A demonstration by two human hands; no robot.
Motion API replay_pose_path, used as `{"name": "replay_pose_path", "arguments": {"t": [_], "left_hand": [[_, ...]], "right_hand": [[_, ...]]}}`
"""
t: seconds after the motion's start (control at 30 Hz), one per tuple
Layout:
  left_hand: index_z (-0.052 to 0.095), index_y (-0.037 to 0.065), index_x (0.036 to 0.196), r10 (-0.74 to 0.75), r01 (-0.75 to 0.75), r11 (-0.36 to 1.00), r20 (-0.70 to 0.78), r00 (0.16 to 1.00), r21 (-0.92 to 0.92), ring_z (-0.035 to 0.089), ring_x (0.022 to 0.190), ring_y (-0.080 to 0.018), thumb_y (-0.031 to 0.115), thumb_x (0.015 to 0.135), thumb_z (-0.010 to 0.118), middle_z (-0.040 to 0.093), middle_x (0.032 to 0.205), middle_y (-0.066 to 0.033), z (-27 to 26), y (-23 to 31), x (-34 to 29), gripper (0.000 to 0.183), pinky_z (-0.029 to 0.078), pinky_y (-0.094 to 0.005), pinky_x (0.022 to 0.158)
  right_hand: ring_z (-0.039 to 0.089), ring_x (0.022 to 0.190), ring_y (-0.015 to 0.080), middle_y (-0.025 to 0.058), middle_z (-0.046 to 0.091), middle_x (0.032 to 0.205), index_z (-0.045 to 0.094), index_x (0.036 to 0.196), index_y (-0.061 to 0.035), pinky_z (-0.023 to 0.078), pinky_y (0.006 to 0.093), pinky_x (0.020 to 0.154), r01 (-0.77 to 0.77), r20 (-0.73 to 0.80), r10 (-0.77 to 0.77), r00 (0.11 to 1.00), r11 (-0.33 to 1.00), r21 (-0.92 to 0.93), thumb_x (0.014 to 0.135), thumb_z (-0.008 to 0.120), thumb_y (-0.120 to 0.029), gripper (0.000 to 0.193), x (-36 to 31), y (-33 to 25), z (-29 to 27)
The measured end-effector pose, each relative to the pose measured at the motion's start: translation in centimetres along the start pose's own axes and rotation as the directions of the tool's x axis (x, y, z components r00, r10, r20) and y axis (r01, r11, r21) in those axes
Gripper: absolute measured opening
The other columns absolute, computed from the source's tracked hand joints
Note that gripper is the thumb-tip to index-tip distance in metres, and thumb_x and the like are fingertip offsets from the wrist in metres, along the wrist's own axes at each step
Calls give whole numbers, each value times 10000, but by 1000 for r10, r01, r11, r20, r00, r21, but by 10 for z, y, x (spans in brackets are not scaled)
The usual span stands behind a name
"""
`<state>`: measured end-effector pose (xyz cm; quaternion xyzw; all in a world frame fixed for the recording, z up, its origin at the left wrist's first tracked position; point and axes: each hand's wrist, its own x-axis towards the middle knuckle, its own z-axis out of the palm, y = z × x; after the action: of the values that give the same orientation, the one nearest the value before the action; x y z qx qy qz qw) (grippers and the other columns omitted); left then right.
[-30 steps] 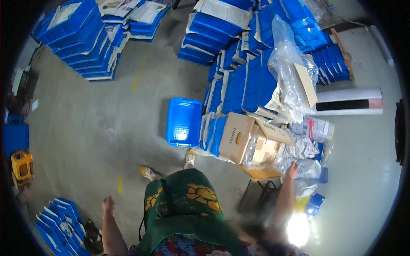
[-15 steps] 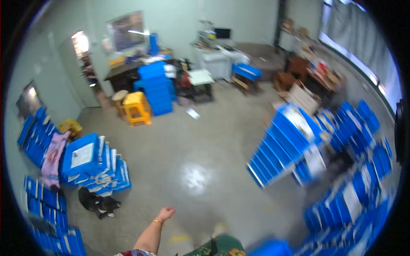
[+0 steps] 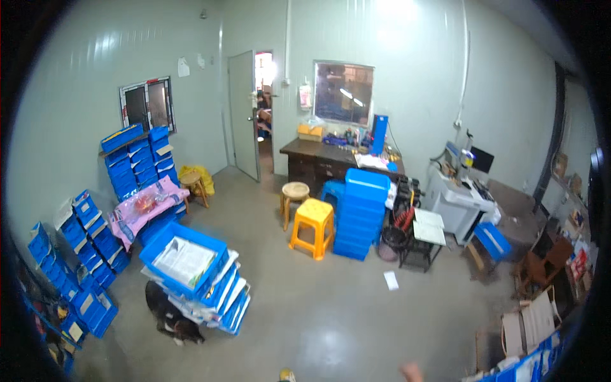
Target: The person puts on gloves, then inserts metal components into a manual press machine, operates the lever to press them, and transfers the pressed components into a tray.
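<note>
At the lower edge, right of centre, only the blurred tip of my right hand shows; its fingers are cut off and smeared, and I see nothing in it. My left hand is out of view. Bare grey floor lies around the visible hand. A yellow shoe tip pokes in to its left. To the left stands a stack of blue trays with paper in the top one. A black and white dog is beside that stack.
A yellow plastic stool and a round wooden stool stand by stacked blue crates. Behind them is a dark desk. An open door is at the back. More blue trays line the left wall.
My view has swung left and up, so the tray stack and the door sit farther right. My left forearm and hand have left the picture; the right hand's tip now shows.
</note>
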<state>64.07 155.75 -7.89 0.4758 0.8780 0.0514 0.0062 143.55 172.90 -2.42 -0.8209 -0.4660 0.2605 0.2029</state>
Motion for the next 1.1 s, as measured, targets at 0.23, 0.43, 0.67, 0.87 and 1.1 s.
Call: {"name": "replay_pose_path", "arguments": {"t": [0.23,0.43,0.67,0.87,1.1], "left_hand": [[690,29,932,-436,296,858,-294,850,-419,659,948,-366,174,844,595,693,942,-178,21,42,199,195,524,-444,839],[663,-19,970,-513,81,692,-410,754,-718,674,836,-363,25,810,581,687,876,-210,-37,133,402,185,523,-433,776],[658,-21,1002,-590,43,669,-495,637,-742,642,713,-211,34,839,574,665,791,-153,-72,216,652,192,517,-324,683],[615,5,1117,-743,260,603,-412,528,-754,632,808,-213,2,816,571,659,923,-109,7,137,731,304,519,-311,769],[487,-23,1350,-762,412,513,-180,622,-753,610,1071,-258,89,867,650,616,1205,-206,-58,120,1068,522,486,-355,932]], "right_hand": [[561,1213,378,277,611,1254,520,1336,65,444,471,1013,-84,509,9,861,989,125,927,574,-460,668,168,-175,121],[649,911,320,210,669,1109,533,1312,24,530,467,768,322,567,-139,812,917,-236,917,575,-523,676,307,-267,200],[650,826,293,201,678,1034,594,1210,-7,528,470,683,505,573,-280,771,817,-280,942,532,-515,578,548,-484,282],[661,653,279,167,706,955,660,1143,-15,519,406,510,687,674,-471,569,723,-74,954,505,-473,519,729,-686,422],[685,975,206,128,716,1040,650,1196,-5,518,377,878,487,680,-436,590,864,131,976,531,-391,460,796,-985,447]]}}
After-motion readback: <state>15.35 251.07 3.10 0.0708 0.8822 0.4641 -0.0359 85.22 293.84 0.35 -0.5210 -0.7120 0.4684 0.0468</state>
